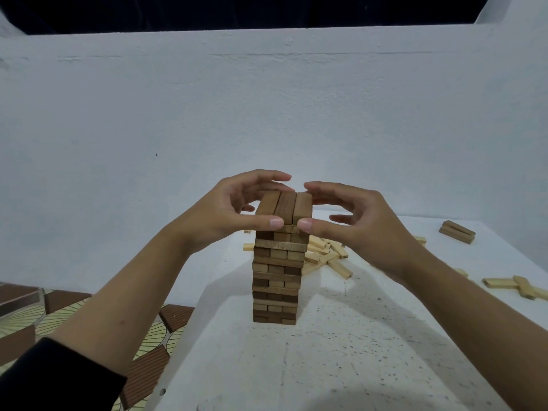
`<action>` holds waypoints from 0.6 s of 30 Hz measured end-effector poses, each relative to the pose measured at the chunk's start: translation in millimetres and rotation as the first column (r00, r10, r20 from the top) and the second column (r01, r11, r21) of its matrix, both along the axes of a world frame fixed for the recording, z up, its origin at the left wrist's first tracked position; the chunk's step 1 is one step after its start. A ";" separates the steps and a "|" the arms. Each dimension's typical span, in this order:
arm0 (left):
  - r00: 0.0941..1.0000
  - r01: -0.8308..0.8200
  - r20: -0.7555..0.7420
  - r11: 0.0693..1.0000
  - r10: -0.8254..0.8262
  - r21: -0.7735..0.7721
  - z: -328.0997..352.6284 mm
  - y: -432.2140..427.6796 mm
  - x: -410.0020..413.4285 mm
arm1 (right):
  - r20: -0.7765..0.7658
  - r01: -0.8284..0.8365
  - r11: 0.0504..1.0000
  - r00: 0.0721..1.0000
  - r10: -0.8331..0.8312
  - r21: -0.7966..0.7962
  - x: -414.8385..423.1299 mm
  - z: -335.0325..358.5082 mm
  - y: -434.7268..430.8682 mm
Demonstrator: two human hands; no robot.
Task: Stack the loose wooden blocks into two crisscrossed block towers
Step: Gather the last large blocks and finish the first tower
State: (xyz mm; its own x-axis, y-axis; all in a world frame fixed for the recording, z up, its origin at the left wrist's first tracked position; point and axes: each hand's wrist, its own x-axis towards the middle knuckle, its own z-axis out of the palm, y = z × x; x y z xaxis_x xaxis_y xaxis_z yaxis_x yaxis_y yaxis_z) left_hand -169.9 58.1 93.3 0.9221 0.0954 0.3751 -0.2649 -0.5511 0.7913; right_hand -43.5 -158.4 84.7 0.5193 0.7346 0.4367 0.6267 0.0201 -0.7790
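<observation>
Head view:
- Tower: your block tower (277, 280) stands upright near the middle of the white surface (341, 351), its layers crisscrossed.
- Top layer: the top layer (286, 206) is three blocks side by side, their ends facing you.
- Left hand: your left hand (234, 206) pinches the top layer, thumb at the near end and fingers (267, 176) arched over to the far end.
- Right hand: your right hand (361, 221) mirrors it, thumb beside the left thumb and fingers (326, 188) curled over the far end.
- Loose blocks: a pile of loose blocks (326, 256) lies just behind the tower; crossed blocks (517, 284) lie at the right edge, and a stacked pair (456, 231) sits far right.
- Floor: a patterned floor (35, 318) shows on the left.
</observation>
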 end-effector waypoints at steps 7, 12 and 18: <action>1.000 -0.004 -0.002 1.000 0.004 0.018 -0.8 0.5 2.0 | 0.007 0.007 1.000 1.000 -0.007 -0.007 1.6 -0.2 0.4; 1.000 -0.003 -0.004 1.000 0.003 0.016 -0.5 0.4 2.3 | 0.012 0.007 1.000 1.000 -0.007 -0.007 2.1 0.5 1.0; 1.000 -0.001 -0.009 1.000 0.001 0.021 0.6 0.1 1.4 | 0.013 0.005 1.000 1.000 -0.005 -0.009 1.8 1.2 1.9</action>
